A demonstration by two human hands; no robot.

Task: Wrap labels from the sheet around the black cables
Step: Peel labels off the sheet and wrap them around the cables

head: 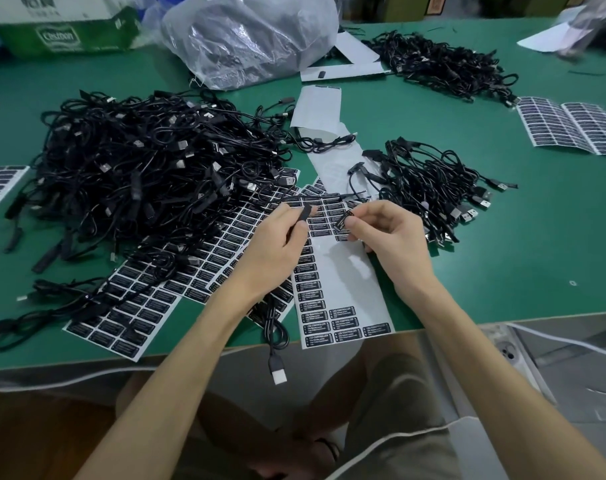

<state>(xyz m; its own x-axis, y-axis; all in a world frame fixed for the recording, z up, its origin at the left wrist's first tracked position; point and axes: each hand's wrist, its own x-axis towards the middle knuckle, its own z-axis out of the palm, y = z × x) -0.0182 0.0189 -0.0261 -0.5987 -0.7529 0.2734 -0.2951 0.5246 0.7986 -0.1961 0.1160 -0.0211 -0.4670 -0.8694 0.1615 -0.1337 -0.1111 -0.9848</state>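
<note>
USB plug [277, 374] of one black cable [277, 327] hangs over the near edge of the green table [502, 271]. The cable runs up under the left hand [277, 247], which pinches its black inline block [305, 213]. Right hand [388, 237] just beside, thumb and fingers pinching a loose label [343, 221] — near the block, apart from it. Both hover over the label sheet [343, 292]. Beyond: large cable pile [149, 161] left, smaller pile [433, 181] right — plastic bag [249, 39] farthest.

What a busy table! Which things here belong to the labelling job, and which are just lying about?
Job: left hand holding a black cable; right hand pinching a label; label sheet; pile of cables.
Lying about: plastic bag; green carton; white backing strips.
</note>
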